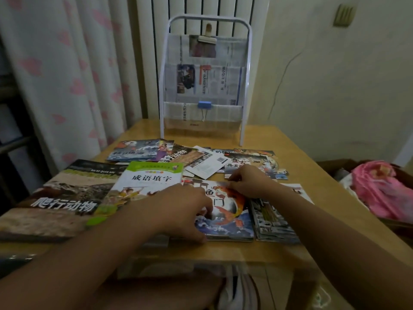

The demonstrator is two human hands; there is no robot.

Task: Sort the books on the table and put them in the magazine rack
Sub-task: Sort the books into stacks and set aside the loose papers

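Both hands work a thin, glossy fish-cover booklet (225,211) topping a small stack at the wooden table's (297,153) near edge: the left hand (185,211) curls over its left edge, the right hand (248,181) pinches its top edge. Two larger flat books lie left, loose booklets scatter behind, and one white tube-frame rack (204,79) holding newspapers stands at the far end.

A white-framed magazine rack (205,81) stands upright at the far edge of the table, newspapers in its clear pockets. Thin picture books (196,159) lie scattered flat before it, overlapping; nearer, a fish-cover book (230,211) tops a small stack, a second stack just right. At near left a large reptile book (60,198) lies under a green-topped workbook (147,186)
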